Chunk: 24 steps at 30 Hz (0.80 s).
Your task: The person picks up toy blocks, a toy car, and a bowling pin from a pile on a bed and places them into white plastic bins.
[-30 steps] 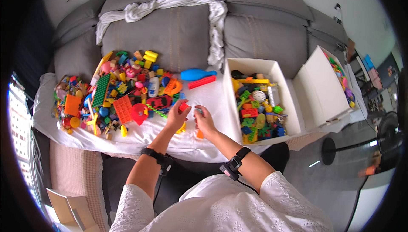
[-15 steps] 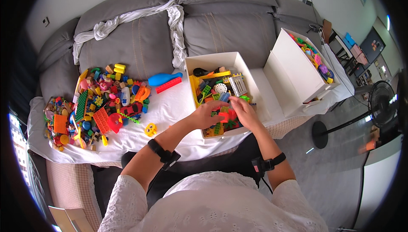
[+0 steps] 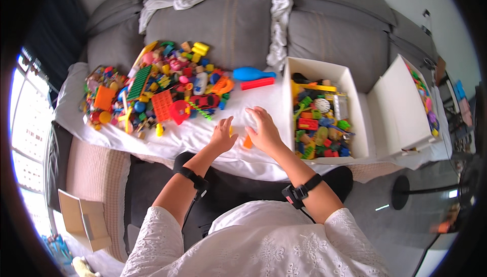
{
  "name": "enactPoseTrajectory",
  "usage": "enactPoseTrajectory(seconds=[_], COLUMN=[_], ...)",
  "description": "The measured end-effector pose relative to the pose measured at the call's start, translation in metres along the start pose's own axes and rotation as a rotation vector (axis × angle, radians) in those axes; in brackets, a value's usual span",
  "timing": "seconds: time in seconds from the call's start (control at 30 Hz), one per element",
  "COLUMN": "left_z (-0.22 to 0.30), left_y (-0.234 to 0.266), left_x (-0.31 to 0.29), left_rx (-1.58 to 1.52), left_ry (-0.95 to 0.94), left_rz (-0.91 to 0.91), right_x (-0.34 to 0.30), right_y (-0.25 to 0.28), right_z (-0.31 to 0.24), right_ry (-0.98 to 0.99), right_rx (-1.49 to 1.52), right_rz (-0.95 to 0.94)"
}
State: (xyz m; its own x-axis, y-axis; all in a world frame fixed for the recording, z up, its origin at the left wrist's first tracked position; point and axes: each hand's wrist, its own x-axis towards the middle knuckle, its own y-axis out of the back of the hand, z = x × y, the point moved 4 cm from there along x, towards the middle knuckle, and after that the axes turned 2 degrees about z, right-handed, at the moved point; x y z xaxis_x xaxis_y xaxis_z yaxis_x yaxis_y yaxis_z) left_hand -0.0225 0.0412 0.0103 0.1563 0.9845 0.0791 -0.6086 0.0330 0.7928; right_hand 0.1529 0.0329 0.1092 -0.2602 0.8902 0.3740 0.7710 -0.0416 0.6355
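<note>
My left hand [image 3: 222,135] hovers over the white sheet, fingers apart, with no toy visible in it. Just beside its fingertips is a small yellow toy [image 3: 232,131], mostly hidden by the hand. My right hand [image 3: 265,131] is a short way to the right, its fingers stretched out and spread. An orange piece [image 3: 247,142] shows on the sheet by the right thumb; whether the thumb touches it I cannot tell. To the right of my hands stands a white box [image 3: 359,119] holding mixed toys and blocks, among them a red block [image 3: 308,124].
A large heap of toys covers the sheet's left side, with a green building plate [image 3: 139,82] and an orange-red plate [image 3: 163,106]. Behind my hands lie a blue bowling pin [image 3: 252,74] and a red bar [image 3: 257,83]. Another white box [image 3: 398,109] stands far right.
Both hands have left the white box and moved left to the sheet, beside the yellow toy. The head view has swung left, so the sofa and boxes appear further right.
</note>
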Motion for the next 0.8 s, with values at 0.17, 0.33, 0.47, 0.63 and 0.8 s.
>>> enactPoseTrajectory(seconds=[0.17,0.33,0.47,0.63,0.8], left_z=[-0.035,-0.005,-0.007,-0.014,-0.04], left_y=[-0.007,0.003,0.0,0.027,0.036], left_x=[-0.034,-0.012,-0.005,-0.016,-0.005], left_rx=[0.132,0.056,0.044,0.012,0.065], left_ry=[0.081,0.017,0.151,0.24,0.218], left_rz=[-0.038,-0.036,0.015,0.256,0.144], right_x=[-0.044,-0.036,-0.004,0.03,0.053], right_y=[-0.089,-0.121,-0.131,-0.13,-0.137], right_z=[0.047,0.097,0.088,0.077,0.08], right_ry=[-0.428,-0.074,-0.013,0.023,-0.09], right_rx=[-0.376,-0.292,-0.114,-0.163,-0.26], right_rz=[-0.362,-0.22,-0.146,-0.178,-0.219])
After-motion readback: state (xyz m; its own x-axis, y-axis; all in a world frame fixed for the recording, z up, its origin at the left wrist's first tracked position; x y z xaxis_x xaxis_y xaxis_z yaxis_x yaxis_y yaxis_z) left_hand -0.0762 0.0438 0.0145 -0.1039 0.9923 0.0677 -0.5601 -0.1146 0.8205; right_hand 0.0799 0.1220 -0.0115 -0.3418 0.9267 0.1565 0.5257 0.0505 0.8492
